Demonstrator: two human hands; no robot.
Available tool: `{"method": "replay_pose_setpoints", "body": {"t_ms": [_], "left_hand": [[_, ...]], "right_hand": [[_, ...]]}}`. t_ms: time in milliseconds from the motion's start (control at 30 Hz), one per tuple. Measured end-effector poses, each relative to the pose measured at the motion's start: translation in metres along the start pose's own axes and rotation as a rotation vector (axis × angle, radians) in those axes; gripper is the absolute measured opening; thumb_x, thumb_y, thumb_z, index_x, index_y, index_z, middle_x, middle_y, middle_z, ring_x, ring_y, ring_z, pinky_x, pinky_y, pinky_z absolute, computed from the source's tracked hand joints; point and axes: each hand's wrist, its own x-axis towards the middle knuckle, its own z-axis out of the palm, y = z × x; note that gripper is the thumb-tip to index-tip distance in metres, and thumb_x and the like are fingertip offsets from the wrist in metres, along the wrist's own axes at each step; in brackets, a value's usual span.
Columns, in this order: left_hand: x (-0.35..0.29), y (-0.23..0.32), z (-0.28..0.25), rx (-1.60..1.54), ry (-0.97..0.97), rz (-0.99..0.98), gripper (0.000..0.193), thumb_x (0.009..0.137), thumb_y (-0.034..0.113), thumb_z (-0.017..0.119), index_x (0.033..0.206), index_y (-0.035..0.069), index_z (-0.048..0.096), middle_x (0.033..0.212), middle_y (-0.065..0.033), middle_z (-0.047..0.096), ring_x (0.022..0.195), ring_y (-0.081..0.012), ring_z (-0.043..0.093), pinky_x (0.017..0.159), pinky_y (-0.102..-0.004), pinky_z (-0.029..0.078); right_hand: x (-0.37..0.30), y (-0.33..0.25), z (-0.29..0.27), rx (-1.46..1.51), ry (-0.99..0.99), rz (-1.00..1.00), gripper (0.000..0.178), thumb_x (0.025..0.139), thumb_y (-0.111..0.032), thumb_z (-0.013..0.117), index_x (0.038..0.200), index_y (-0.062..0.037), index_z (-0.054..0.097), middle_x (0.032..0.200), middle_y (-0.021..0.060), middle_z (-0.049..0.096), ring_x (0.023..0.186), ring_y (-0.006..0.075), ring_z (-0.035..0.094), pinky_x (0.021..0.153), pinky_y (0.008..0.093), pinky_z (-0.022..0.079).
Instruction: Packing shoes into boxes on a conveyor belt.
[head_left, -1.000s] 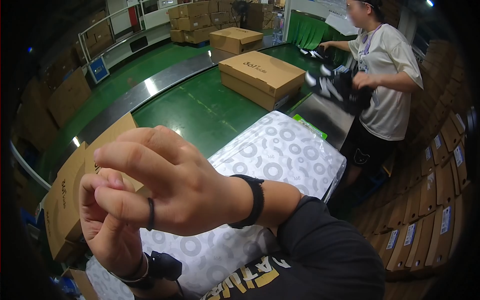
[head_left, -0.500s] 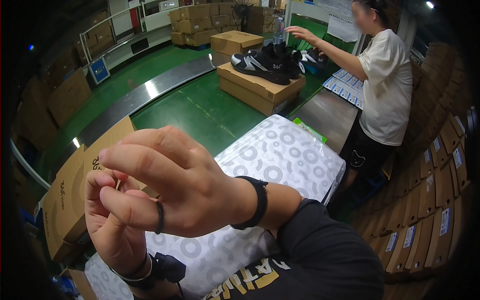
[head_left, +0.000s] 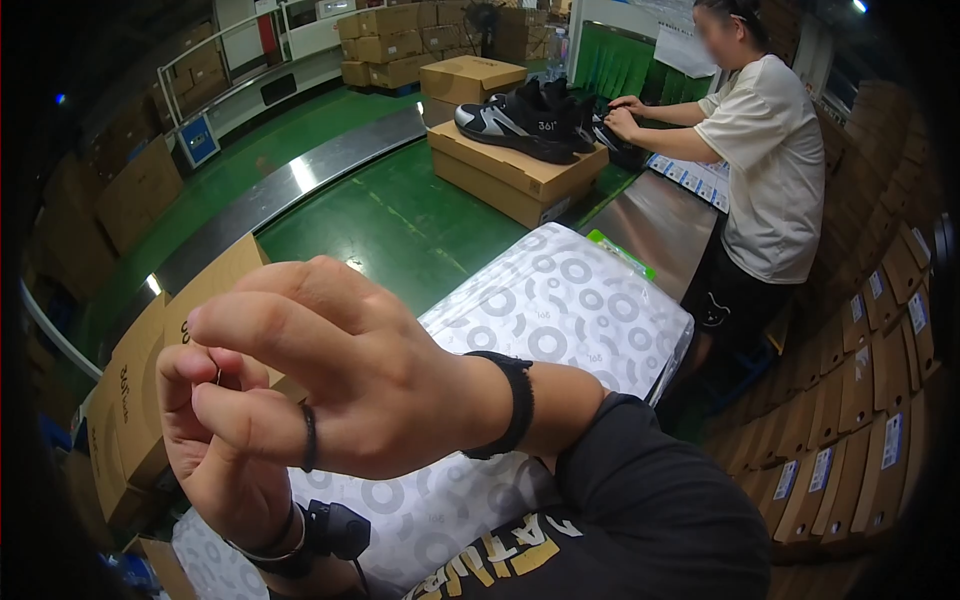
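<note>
My right hand (head_left: 370,390) is raised in front of me, fingers curled, with a black band round one digit and a black strap at the wrist. Behind and below it is my left hand (head_left: 228,490), its fingers bent and pressed together, with a black device (head_left: 338,530) at the wrist. The fingertips of both hands meet at the left, closely pinched. Between them shows a sliver of something thin and dark, too small to name. Beneath both hands lies a stack of white wrapping paper (head_left: 560,300) with grey ring patterns.
Brown shoe boxes (head_left: 130,390) stand at the left. Black and silver sneakers (head_left: 520,130) sit on a box (head_left: 510,180) on the green worktop (head_left: 390,220). A co-worker (head_left: 770,170) at the far right has both hands at a dark shoe. Rows of boxes (head_left: 850,450) line the right.
My joined hands have shifted slightly left, with the fingertips still together. The co-worker's reaching arm has come down, and both their hands are now at the shoe.
</note>
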Motion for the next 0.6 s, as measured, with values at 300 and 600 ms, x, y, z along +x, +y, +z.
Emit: {"method": "replay_pose_setpoints", "body": {"t_ms": [300, 600], "left_hand": [[-0.0028, 0.0006, 0.0092, 0.095, -0.009, 0.028, 0.024, 0.075, -0.001, 0.057, 0.096, 0.001, 0.045, 0.091, -0.0059, 0.050, 0.079, -0.0117, 0.050, 0.069, -0.0193, 0.040], [-0.0019, 0.0095, 0.0032, 0.055, -0.100, -0.033, 0.020, 0.077, -0.002, 0.053, 0.094, 0.002, 0.043, 0.089, -0.0074, 0.050, 0.078, -0.0122, 0.053, 0.068, -0.0232, 0.047]], "right_hand": [[-0.0012, -0.0001, -0.0009, 0.021, 0.021, -0.005, 0.012, 0.069, -0.014, 0.057, 0.079, -0.0071, 0.054, 0.095, 0.0093, 0.050, 0.085, 0.0242, 0.053, 0.068, 0.0356, 0.046], [-0.0014, -0.0061, -0.0005, 0.051, -0.002, -0.023, 0.012, 0.070, -0.013, 0.056, 0.081, -0.0077, 0.053, 0.095, 0.0088, 0.050, 0.085, 0.0246, 0.052, 0.065, 0.0339, 0.044]]}}
